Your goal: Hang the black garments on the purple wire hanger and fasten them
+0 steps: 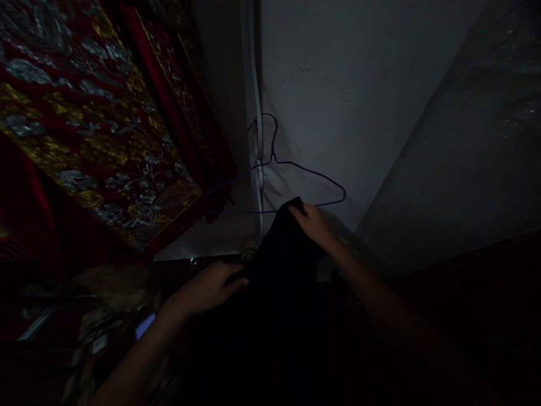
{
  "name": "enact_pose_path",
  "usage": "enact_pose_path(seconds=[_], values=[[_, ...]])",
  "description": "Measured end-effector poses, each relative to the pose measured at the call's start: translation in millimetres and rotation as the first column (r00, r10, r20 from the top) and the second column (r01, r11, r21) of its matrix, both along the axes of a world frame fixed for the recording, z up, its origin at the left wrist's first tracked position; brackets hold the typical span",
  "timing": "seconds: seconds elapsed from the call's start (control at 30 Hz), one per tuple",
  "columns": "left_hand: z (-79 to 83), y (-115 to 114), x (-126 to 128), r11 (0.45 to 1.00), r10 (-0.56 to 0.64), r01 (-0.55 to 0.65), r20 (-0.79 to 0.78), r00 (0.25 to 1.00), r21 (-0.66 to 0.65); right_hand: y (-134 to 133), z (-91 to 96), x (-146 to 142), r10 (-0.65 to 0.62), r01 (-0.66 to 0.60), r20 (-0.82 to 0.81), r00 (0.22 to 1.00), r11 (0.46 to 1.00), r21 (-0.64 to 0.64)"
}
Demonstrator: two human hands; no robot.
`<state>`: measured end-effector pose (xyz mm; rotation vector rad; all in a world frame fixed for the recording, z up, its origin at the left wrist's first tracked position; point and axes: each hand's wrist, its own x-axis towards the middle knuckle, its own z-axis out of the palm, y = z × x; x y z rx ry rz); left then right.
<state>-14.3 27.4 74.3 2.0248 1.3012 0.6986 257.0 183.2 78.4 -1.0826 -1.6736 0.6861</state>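
A black garment (279, 293), its exact kind lost in the dark, hangs between my two hands. My right hand (313, 223) pinches its raised upper edge, just in front of the hanger's lower bar. Lower and to the left, my left hand (224, 283) grips another part of the cloth between thumb and fingers. Behind the cloth, a thin purple wire hanger (310, 170) hangs by its hook at a pale strip on the wall. The cloth covers part of the hanger's bottom bar.
Red cloth with gold and silver embroidery (105, 124) hangs at the left. A pale cord or strip (256, 84) runs down the wall (359, 101). Blurred clutter and a small bluish lit patch (145, 326) lie at lower left. The room is very dim.
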Motion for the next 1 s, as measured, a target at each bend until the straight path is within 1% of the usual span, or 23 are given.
enact_pose_path(seconds=[0.07, 0.13, 0.17, 0.23, 0.3, 0.37, 0.4, 0.47, 0.53, 0.57, 0.6, 0.63, 0.7, 0.73, 0.77, 0.8, 0.83, 0.87, 0.9, 0.97, 1.0], values=[[-0.1, 5.2, -20.4, 0.991, 0.132, -0.132, 0.002, 0.991, 0.012, -7.5, 4.8, 19.0, -0.021, 0.014, 0.113, 0.993, 0.998, 0.065], [2.5, 16.4, -39.6, 0.967, 0.246, -0.240, -0.061, 0.967, 0.083, -15.2, 13.8, 36.3, -0.015, -0.013, 0.230, 0.973, 0.993, 0.117], [6.3, 23.0, -46.7, 0.958, 0.267, -0.252, -0.100, 0.959, 0.140, -19.0, 18.3, 42.9, -0.019, -0.017, 0.272, 0.962, 0.991, 0.131], [19.7, 35.5, -53.8, 0.929, 0.286, -0.233, -0.157, 0.945, 0.287, -26.2, 25.1, 50.9, -0.062, 0.019, 0.311, 0.948, 0.990, 0.142], [39.0, 45.6, -51.2, 0.877, 0.313, -0.212, -0.178, 0.933, 0.431, -33.4, 27.7, 52.7, -0.101, 0.060, 0.303, 0.948, 0.988, 0.142], [59.4, 53.9, -42.0, 0.808, 0.355, -0.221, -0.152, 0.922, 0.546, -40.6, 26.7, 49.5, -0.086, 0.049, 0.278, 0.957, 0.989, 0.138], [68.6, 58.1, -36.3, 0.781, 0.354, -0.219, -0.127, 0.926, 0.584, -44.2, 25.3, 46.6, -0.059, 0.024, 0.266, 0.962, 0.991, 0.133], [83.3, 67.6, -25.4, 0.760, 0.298, -0.187, -0.077, 0.952, 0.622, -51.6, 21.7, 39.7, 0.018, -0.053, 0.263, 0.965, 0.991, 0.125], [92.3, 78.0, -18.4, 0.766, 0.221, -0.152, -0.034, 0.975, 0.624, -58.9, 19.1, 35.0, 0.079, -0.118, 0.287, 0.955, 0.985, 0.122], [95.0, 82.8, -16.9, 0.776, 0.195, -0.142, -0.019, 0.981, 0.614, -62.3, 18.8, 34.6, 0.081, -0.125, 0.302, 0.950, 0.984, 0.130], [96.8, 86.7, -16.9, 0.788, 0.179, -0.135, -0.013, 0.984, 0.601, -65.2, 19.5, 35.9, 0.060, -0.110, 0.312, 0.948, 0.983, 0.146], [98.1, 89.6, -17.9, 0.800, 0.168, -0.127, -0.016, 0.986, 0.586, -67.3, 21.3, 39.0, 0.013, -0.069, 0.309, 0.951, 0.982, 0.174], [99.9, 91.8, -22.0, 0.818, 0.164, -0.112, -0.043, 0.986, 0.565, -68.1, 28.7, 49.3, -0.156, 0.090, 0.247, 0.956, 0.962, 0.260], [100.9, 91.5, -24.2, 0.820, 0.162, -0.098, -0.065, 0.985, 0.564, -66.4, 34.2, 55.8, -0.251, 0.184, 0.202, 0.947, 0.936, 0.300], [102.1, 90.8, -26.1, 0.815, 0.160, -0.079, -0.092, 0.983, 0.574, -63.3, 40.6, 62.7, -0.334, 0.267, 0.168, 0.928, 0.906, 0.328], [103.6, 89.9, -27.8, 0.804, 0.160, -0.058, -0.121, 0.980, 0.592, -59.2, 47.8, 69.7, -0.388, 0.317, 0.162, 0.907, 0.884, 0.343], [105.0, 89.1, -29.5, 0.787, 0.167, -0.040, -0.151, 0.974, 0.616, -54.4, 55.5, 76.7, -0.407, 0.329, 0.183, 0.895, 0.879, 0.345], [106.3, 88.6, -31.3, 0.763, 0.185, -0.029, -0.175, 0.967, 0.645, -49.5, 63.4, 83.4, -0.386, 0.302, 0.225, 0.895, 0.894, 0.332], [107.2, 88.2, -33.5, 0.734, 0.214, -0.032, -0.186, 0.959, 0.678, -45.0, 71.2, 89.8, -0.328, 0.244, 0.272, 0.905, 0.922, 0.301], [106.8, 87.4, -39.7, 0.670, 0.296, -0.099, -0.143, 0.944, 0.736, -38.9, 85.2, 100.6, -0.141, 0.090, 0.307, 0.941, 0.981, 0.173], [105.3, 86.6, -43.3, 0.650, 0.334, -0.158, -0.093, 0.938, 0.744, -37.4, 90.8, 104.3, -0.041, 0.016, 0.273, 0.961, 0.996, 0.092]])
